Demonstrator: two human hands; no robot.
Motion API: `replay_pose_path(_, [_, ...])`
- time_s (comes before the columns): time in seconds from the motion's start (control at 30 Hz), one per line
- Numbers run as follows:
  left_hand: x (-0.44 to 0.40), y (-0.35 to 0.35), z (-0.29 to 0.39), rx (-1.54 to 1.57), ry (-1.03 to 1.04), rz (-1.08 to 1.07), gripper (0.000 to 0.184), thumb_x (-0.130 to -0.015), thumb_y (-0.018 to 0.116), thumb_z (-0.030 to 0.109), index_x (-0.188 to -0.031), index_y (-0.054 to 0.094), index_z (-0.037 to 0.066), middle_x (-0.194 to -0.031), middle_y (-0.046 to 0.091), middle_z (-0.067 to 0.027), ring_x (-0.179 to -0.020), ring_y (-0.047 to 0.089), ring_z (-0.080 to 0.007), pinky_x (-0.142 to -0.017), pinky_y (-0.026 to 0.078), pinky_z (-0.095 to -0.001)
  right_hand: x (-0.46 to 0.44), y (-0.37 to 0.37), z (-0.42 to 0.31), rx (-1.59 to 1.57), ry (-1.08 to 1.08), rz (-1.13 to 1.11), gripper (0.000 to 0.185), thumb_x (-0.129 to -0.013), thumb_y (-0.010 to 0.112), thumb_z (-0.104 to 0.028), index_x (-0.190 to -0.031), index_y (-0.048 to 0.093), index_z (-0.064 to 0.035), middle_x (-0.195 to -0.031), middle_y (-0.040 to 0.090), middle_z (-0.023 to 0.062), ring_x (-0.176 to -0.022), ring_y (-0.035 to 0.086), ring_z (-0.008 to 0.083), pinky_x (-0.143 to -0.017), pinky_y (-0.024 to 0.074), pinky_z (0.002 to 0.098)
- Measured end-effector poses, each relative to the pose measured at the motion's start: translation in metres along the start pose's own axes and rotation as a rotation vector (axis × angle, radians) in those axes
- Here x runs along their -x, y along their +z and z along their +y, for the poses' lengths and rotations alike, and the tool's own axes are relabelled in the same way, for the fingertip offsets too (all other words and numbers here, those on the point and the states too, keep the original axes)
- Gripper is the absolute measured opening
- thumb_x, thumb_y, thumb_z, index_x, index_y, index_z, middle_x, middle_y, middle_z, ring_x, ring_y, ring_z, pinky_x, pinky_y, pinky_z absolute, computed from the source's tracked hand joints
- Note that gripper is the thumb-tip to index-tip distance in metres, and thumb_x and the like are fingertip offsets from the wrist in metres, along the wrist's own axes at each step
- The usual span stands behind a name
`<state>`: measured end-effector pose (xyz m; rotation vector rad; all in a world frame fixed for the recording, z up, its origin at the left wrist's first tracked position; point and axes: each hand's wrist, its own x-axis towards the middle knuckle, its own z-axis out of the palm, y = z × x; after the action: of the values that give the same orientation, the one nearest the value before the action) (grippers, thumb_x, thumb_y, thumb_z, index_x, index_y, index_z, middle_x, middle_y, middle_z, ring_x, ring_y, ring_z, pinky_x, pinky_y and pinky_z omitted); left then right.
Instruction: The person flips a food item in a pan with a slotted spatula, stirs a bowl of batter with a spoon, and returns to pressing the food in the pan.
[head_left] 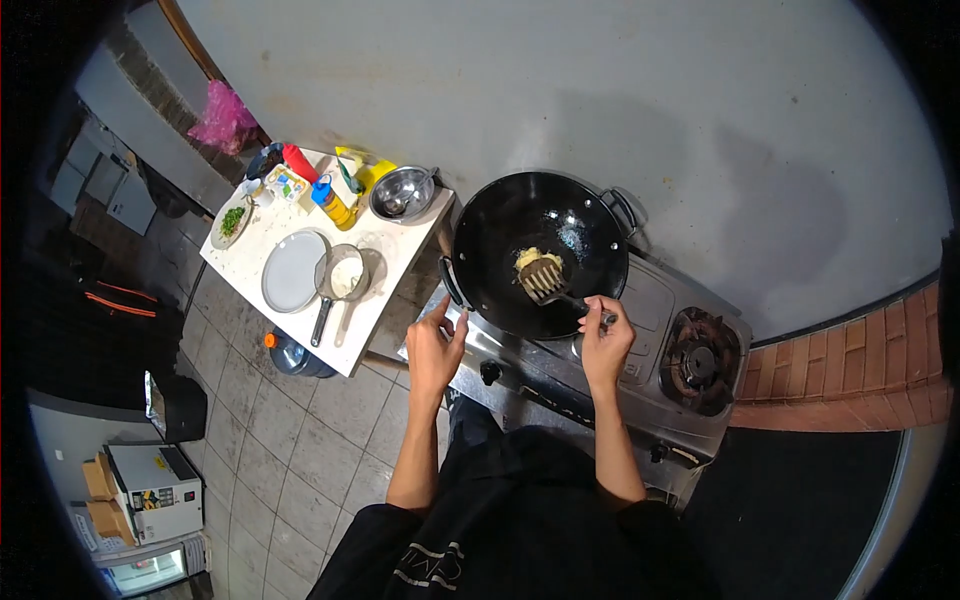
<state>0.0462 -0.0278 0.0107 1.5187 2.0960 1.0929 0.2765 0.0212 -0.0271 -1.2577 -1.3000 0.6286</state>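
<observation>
We are making out several markings, but we are not managing to read any of them with certainty. White lettering [429,566] is running across the front of the dark garment [520,520], upside down to us and partly lost in folds. Small pale characters are lining the front panel of the stove [548,402]. A black-and-yellow label [153,499] is sitting on the white appliance [172,465], and printing is covering the tub [287,184] on the table [235,270], all too small.
</observation>
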Motion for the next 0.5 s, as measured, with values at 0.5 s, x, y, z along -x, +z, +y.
replay_pose_path(0.5, [-0.0035, -0.0002, -0.0024, 0.025, 0.051, -0.009, 0.042, -0.084, 0.068, 0.018, -0.120, 0.063, -0.004, -0.059, 0.057, -0.0116, -0.046, 0.056, -0.0212, -0.055, 0.045, -0.0347, -0.0029, -0.0041, -0.0093, -0.091, 0.047, 0.001, 0.012, -0.095, 0.059, -0.007, -0.097, 0.062, 0.0049, -0.089, 0.066, 0.0091, -0.067, 0.065, 0.0132, -0.058, 0.0556, 0.0256])
